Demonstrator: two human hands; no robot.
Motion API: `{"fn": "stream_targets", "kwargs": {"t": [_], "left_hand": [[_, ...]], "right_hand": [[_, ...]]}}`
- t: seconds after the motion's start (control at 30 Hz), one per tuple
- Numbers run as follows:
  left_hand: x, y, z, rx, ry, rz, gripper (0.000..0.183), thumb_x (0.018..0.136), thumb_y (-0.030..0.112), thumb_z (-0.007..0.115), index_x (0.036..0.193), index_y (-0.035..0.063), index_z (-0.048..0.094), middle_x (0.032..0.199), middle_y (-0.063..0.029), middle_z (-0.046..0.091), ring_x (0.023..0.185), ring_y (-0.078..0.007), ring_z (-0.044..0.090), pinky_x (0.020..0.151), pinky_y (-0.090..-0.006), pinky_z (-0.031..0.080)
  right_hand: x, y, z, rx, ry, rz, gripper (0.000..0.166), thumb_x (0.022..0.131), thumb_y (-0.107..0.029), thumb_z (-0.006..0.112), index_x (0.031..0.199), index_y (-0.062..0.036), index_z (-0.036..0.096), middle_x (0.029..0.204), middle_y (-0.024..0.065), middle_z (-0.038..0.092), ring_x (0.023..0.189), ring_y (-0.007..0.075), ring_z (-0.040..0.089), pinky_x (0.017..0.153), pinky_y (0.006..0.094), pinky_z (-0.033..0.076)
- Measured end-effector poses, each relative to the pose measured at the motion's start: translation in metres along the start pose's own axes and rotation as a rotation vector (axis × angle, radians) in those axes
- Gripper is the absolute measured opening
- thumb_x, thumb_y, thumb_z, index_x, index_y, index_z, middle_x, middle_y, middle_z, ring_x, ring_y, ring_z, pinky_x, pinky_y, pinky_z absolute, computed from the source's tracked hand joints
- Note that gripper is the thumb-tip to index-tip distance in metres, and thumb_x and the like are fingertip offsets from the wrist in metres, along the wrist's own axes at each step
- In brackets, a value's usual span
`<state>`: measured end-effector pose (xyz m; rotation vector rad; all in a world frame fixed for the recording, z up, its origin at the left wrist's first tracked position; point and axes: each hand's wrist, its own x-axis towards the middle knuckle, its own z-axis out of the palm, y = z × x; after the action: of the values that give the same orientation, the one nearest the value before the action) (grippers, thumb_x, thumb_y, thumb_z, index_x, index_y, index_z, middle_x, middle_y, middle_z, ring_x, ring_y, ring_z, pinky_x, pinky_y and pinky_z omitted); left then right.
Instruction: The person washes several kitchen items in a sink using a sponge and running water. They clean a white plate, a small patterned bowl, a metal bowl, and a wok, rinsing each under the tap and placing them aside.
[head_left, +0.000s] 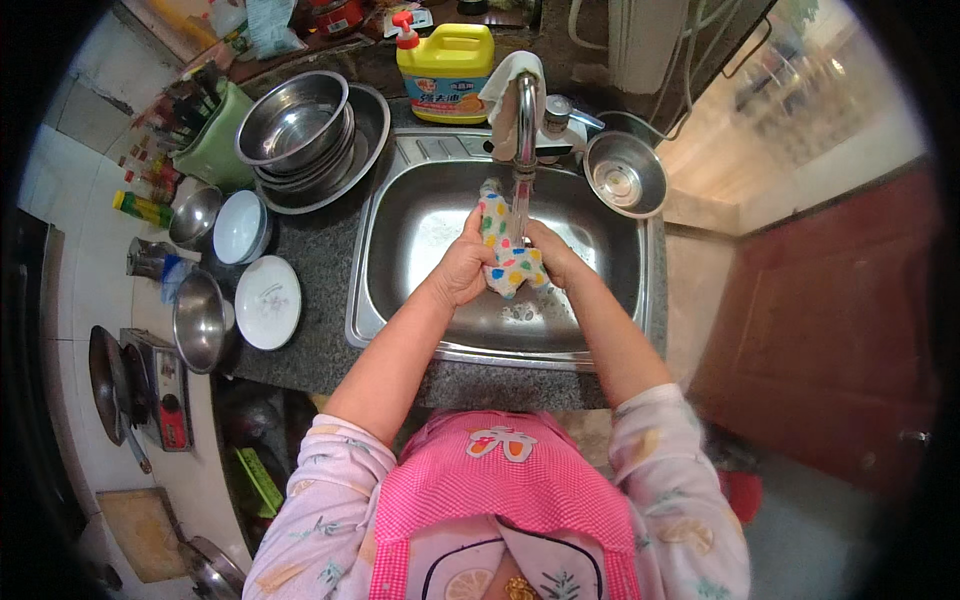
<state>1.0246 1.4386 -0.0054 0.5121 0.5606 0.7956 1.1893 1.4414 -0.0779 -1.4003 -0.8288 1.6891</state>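
A white cloth with coloured dots (504, 274) is stretched between both of my hands over the stainless steel sink (420, 319). My left hand (466, 259) grips its left side, thumb on top. On the right, my right hand (551, 251) holds the other edge, its fingertips partly hidden behind the cloth. Water (520, 214) runs from the chrome faucet (527, 112) onto the cloth. A pale rag (506, 94) drapes over the faucet's neck. Drops of water lie on the sink floor below my hands.
Stacked steel bowls (292, 124) stand left of the sink, near a white plate (268, 304) and white bowls (240, 225). Behind the basin is a yellow detergent jug (446, 75) with a red pump. A steel bowl (626, 176) sits at the sink's right rear corner.
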Motion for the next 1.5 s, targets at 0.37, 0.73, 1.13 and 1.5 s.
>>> {"fn": "stream_targets", "kwargs": {"t": [0.37,0.73,1.13,1.5], "left_hand": [[-0.001,-0.024,-0.028,0.129,0.312,-0.089,0.048,0.078,-0.010,0.041,0.125,-0.0003,0.040,0.115,-0.0170,0.053,0.105,-0.0273,0.056,0.089,-0.0381,0.049],[-0.026,-0.077,-0.033,0.037,0.318,-0.473,0.037,0.092,0.041,0.041,0.118,0.0159,0.047,0.118,-0.0066,0.049,0.106,-0.0267,0.050,0.088,-0.0556,0.039],[-0.019,-0.094,-0.009,0.207,0.358,-0.435,0.025,0.091,0.024,0.050,0.111,0.0084,0.053,0.110,-0.0064,0.053,0.100,-0.0215,0.052,0.080,-0.0378,0.048],[-0.021,-0.094,-0.023,0.162,0.356,-0.368,0.025,0.090,0.025,0.054,0.110,0.0096,0.053,0.108,-0.0067,0.057,0.098,-0.0216,0.056,0.079,-0.0370,0.049]], "right_hand": [[-0.041,0.006,0.007,0.533,0.083,-0.132,0.021,0.091,-0.021,0.055,0.099,-0.0026,0.054,0.092,0.0075,0.061,0.080,0.0166,0.061,0.071,0.0313,0.052],[-0.083,0.015,0.031,0.374,0.148,-0.138,0.021,0.088,-0.023,0.060,0.096,-0.0045,0.054,0.082,0.0026,0.058,0.070,0.0097,0.056,0.063,0.0245,0.047],[-0.074,-0.130,-0.079,-0.231,0.347,-0.561,0.062,0.078,-0.022,0.068,0.128,0.0034,0.040,0.109,0.0156,0.058,0.096,0.0222,0.058,0.083,0.0323,0.047],[-0.015,-0.042,-0.115,-1.591,0.471,-0.502,0.037,0.067,-0.003,0.059,0.104,-0.0050,0.057,0.108,0.0135,0.059,0.095,0.0328,0.057,0.079,0.0413,0.045]]}}
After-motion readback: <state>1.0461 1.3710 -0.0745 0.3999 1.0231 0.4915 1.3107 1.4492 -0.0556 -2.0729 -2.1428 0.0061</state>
